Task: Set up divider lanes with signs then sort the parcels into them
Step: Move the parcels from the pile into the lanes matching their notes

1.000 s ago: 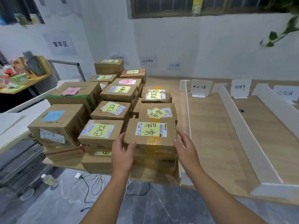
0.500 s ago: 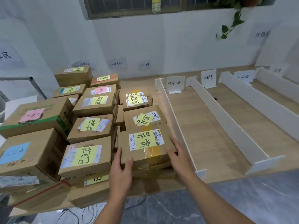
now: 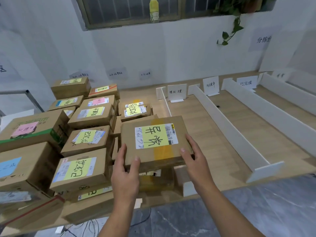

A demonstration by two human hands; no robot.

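Head view looks down on a wooden tabletop point(image 3: 213, 134) where both hands grip one flat cardboard parcel point(image 3: 153, 151) by its near edge. The left hand point(image 3: 126, 170) clasps the near left corner, thumb on the top face and fingers curled under out of sight. The right hand point(image 3: 195, 161) clasps the near right corner the same way, thumb on top. The parcel is held roughly level above another parcel near the front edge of the tabletop, and a yellow note point(image 3: 153, 136) with black handwriting sits on its shipping label.

To the left, a crowd of stacked parcels point(image 3: 82, 168) fills that side of the tabletop, most carrying yellow, pink or blue notes. To the right, white dividers run from front to back: the first divider point(image 3: 166, 104) is just beside the held parcel, which hides its near stretch, the second divider point(image 3: 230, 132) lies further right, and the third divider point(image 3: 273, 108) beyond that. At the far end of the lanes stand three white signs: the left sign point(image 3: 177, 91), the middle sign point(image 3: 211, 85) and the right sign point(image 3: 246, 82).
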